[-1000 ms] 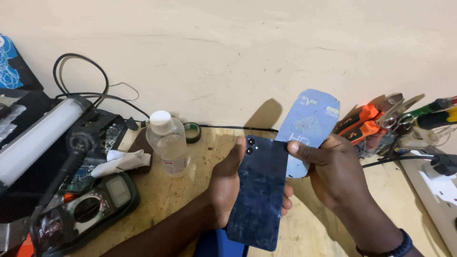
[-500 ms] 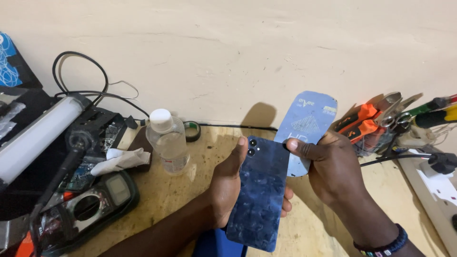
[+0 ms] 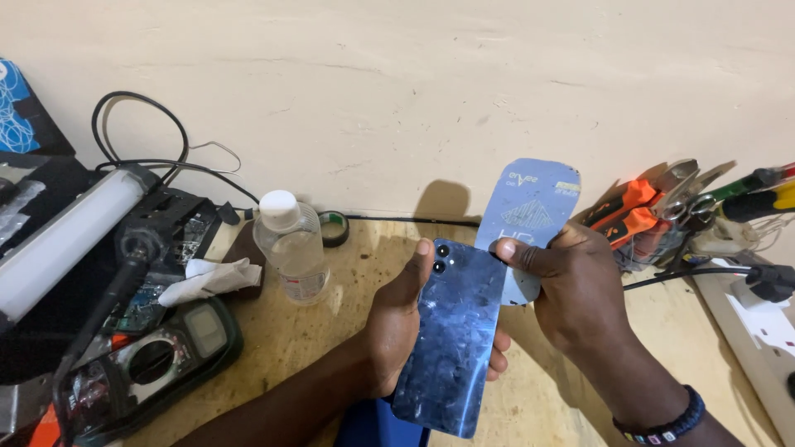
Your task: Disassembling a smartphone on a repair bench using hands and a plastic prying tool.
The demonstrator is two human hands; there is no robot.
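A dark blue phone (image 3: 454, 339) with a glittery back and two camera lenses near its top is held back-up over the wooden bench. My left hand (image 3: 396, 331) cradles it from below and from the left, thumb along its left edge. My right hand (image 3: 573, 288) pinches a thin, flexible blue opening card (image 3: 530, 217) whose lower end lies against the phone's upper right edge, with my thumb pressed there.
A clear plastic bottle (image 3: 291, 247) with a white cap stands left of the phone, beside a crumpled tissue (image 3: 210, 278), a small tape roll (image 3: 334, 228) and a multimeter (image 3: 157, 364). Orange-handled pliers (image 3: 631, 209) and screwdrivers lie at right, near a power strip (image 3: 766, 331). A wall rises behind.
Both hands and the phone stay nearly in place. The phone's top has shifted very slightly, with the card still at its upper right edge.
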